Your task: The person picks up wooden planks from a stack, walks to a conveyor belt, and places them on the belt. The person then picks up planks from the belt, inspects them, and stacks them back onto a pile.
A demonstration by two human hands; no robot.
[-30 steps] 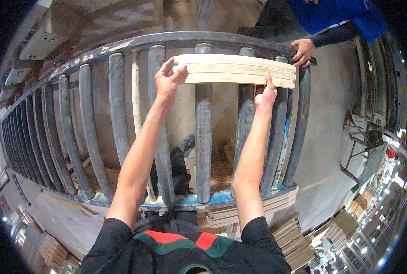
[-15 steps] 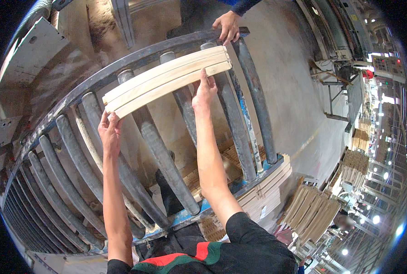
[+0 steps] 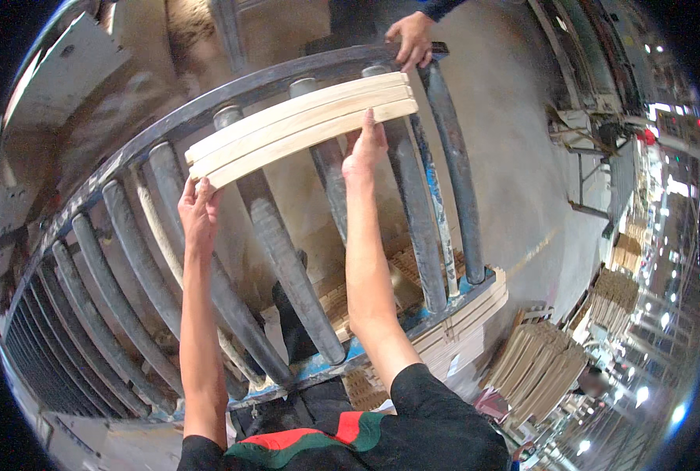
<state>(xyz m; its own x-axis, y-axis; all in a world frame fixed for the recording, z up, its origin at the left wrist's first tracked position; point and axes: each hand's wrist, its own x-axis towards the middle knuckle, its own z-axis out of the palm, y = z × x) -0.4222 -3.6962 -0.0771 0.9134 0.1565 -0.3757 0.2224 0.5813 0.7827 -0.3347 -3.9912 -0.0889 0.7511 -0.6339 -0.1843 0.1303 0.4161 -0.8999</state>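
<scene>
A small bundle of pale wooden slats [image 3: 303, 125], laid flat side by side, lies across the rollers near the far rail. My left hand [image 3: 199, 208] pinches the bundle's near left corner, thumb and fingers closed on the edge. Toward the other end, my right hand [image 3: 367, 149] grips the near edge, its thumb up against the wood and its fingers partly hidden beneath. Under the slats runs a roller conveyor [image 3: 267, 228] with dark, worn rollers.
Another person's hand [image 3: 413, 39] rests on the far rail's right end, close to the slats. Stacked boards [image 3: 475, 302] stand by the conveyor's near right corner, with a larger wood stack [image 3: 537, 365] beyond. A pale metal panel [image 3: 71, 67] stands at the far left.
The whole view has shifted slightly, so conveyor, slats and hands appear a little farther right and higher. Both my hands keep their hold on the slats.
</scene>
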